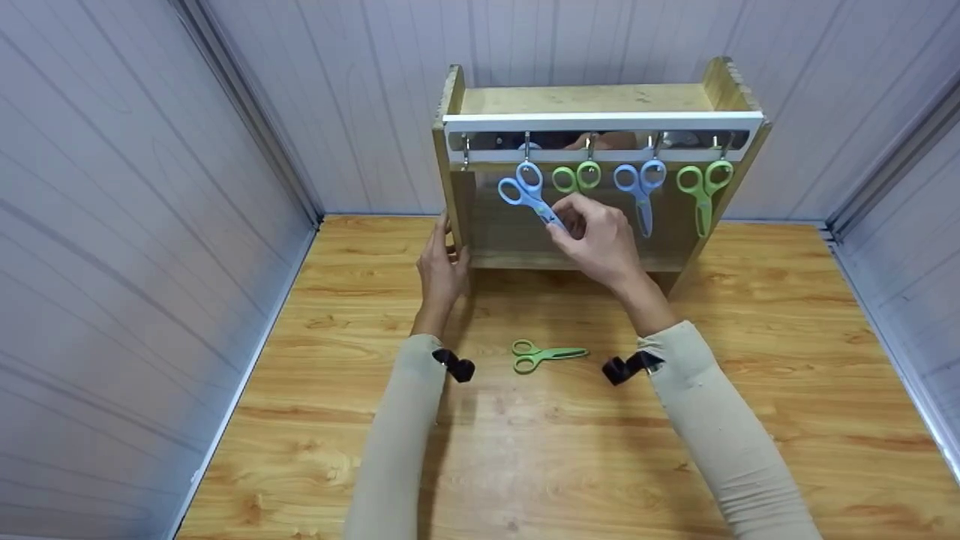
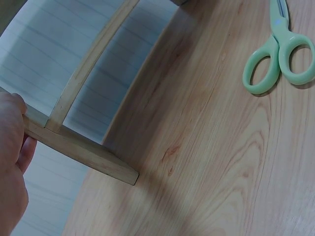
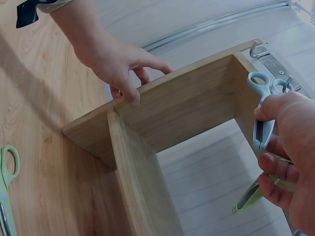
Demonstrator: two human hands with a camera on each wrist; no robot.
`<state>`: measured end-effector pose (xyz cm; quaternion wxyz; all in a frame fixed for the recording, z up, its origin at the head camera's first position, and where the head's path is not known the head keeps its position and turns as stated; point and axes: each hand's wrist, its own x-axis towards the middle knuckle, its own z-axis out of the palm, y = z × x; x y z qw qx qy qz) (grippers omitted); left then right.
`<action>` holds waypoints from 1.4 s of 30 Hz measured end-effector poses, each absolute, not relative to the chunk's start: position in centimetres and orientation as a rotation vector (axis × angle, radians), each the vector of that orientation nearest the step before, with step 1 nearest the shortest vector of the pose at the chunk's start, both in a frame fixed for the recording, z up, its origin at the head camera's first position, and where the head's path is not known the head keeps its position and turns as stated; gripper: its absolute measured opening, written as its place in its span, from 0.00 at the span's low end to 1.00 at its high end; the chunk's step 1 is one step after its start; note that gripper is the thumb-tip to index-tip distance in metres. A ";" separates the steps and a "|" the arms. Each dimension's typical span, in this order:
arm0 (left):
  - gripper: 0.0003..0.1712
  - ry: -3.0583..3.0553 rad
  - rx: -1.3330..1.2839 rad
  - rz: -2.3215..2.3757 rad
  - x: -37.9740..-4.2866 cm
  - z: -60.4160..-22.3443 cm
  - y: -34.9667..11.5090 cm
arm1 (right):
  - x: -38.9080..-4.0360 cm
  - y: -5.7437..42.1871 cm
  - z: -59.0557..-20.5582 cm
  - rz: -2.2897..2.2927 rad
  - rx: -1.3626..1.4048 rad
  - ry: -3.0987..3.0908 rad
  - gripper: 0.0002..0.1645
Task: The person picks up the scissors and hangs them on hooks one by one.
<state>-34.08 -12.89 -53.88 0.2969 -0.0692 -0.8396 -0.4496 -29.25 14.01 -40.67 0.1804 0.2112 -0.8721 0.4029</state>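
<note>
My right hand pinches a pair of blue scissors by the blades, handles up. One handle ring of these scissors is at the second hook from the left, and the right wrist view shows the hook's tip through that ring. My left hand grips the left side panel of the wooden shelf, thumb at the front edge and fingers outside. Behind my right hand hang green scissors, their blades hidden in the head view. Green scissors lie on the table between my forearms.
A white-edged hook rail runs across the shelf's upper front. Further right on it hang blue scissors and green scissors. A bare hook is at the left end. Pale panel walls enclose the wood-grain table.
</note>
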 end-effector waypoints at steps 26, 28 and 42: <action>0.40 -2.245 -0.194 -1.209 -33.9 -53.9 -12.9 | -29.1 13.5 -42.5 1.116 0.573 -2.509 0.14; 0.40 -2.248 -0.192 -1.213 -33.9 -53.9 -12.9 | -29.1 13.5 -42.7 1.119 0.570 -2.516 0.15; 0.40 -2.236 -0.185 -1.215 -33.9 -53.8 -12.9 | -28.8 13.0 -44.2 1.162 0.525 -2.554 0.13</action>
